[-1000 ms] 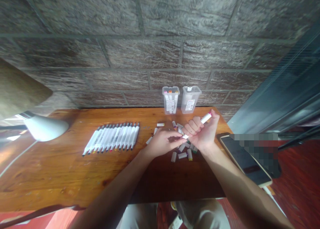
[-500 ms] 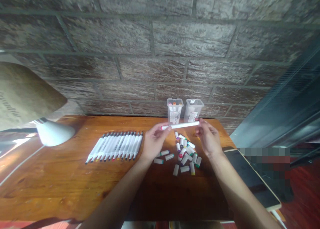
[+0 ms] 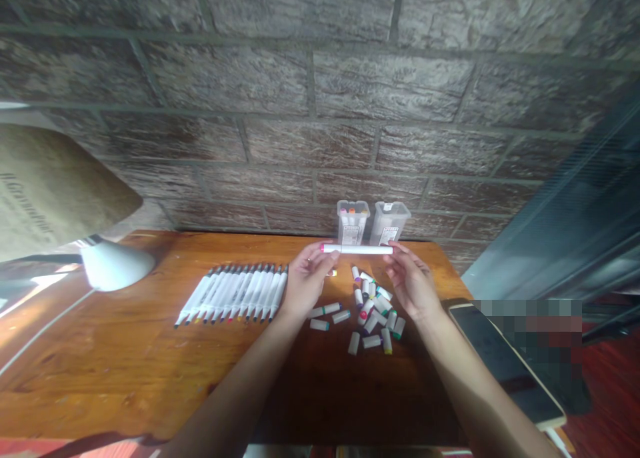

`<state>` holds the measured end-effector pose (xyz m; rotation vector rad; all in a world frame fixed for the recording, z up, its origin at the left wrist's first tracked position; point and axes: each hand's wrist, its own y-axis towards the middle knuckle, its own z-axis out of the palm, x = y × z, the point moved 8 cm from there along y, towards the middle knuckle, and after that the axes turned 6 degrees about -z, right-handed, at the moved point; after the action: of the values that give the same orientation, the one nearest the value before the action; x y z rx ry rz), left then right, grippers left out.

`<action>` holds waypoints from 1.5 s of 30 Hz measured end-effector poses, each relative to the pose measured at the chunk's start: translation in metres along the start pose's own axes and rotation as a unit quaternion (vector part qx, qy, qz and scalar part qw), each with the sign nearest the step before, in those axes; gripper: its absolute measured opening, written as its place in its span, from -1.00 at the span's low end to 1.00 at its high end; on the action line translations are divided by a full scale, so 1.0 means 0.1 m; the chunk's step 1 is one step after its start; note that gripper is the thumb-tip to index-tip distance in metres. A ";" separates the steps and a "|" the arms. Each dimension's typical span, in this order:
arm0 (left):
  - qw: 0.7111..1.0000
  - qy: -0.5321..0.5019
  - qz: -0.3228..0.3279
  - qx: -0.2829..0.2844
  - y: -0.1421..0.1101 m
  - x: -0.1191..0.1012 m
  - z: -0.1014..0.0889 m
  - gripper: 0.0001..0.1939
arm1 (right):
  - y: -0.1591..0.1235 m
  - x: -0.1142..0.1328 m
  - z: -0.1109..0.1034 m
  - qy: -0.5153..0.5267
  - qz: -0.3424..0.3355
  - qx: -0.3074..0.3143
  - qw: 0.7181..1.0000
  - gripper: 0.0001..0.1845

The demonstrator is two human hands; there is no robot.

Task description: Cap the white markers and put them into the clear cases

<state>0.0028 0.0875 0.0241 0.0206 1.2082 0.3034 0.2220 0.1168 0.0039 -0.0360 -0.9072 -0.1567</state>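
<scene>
Between my two hands a white marker (image 3: 364, 249) with a pink end is held level above the table. My left hand (image 3: 306, 279) is closed on its pink, left end. The fingertips of my right hand (image 3: 413, 279) pinch the opposite end. Below and between the hands lies a loose pile of white marker caps (image 3: 371, 305) with coloured ends. Left of my left hand, several uncapped white markers (image 3: 233, 293) lie side by side in a slanted row, tips toward me.
Behind the hands stand two clear plastic boxes: the left box (image 3: 353, 225) holds several markers, and the right box (image 3: 391, 223) is beside it. A lamp (image 3: 117, 265) stands at the left. A tablet (image 3: 507, 365) lies at the right edge of the wooden table (image 3: 125, 371), against a brick wall.
The marker, slightly tilted before, is now level. My right hand has shifted slightly left and down, and my left-hand fingers have moved along the pink end. The view has shifted slightly.
</scene>
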 end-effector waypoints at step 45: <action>0.987 0.146 -0.053 0.050 0.00 0.17 0.03 -0.60 | -0.19 0.13 0.33 0.036 -0.016 0.152 0.988 -0.65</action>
<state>0.0110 0.0925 0.0093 -0.0009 1.5093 0.1540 0.2018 0.0992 0.0339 0.2658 -0.8519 -0.0478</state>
